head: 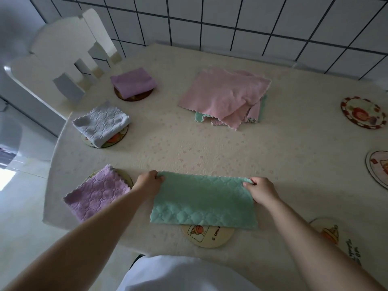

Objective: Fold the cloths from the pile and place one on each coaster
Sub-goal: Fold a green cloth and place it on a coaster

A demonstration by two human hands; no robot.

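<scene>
Green cloth (204,203): lay folded once, near edge overlapping front coaster (207,236).
Left hand (149,182), right hand (261,191): pinched far corners.
Next fold: needed corners matched, edges flush.
Pile (225,96): waited mid-table.

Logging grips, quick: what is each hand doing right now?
Left hand: pinches the far left corner of the green cloth.
Right hand: pinches its far right corner.

Person: two bare forearms, no sleeves visible; plain white cloth garment (184,274) over the torso, unmarked.
</scene>
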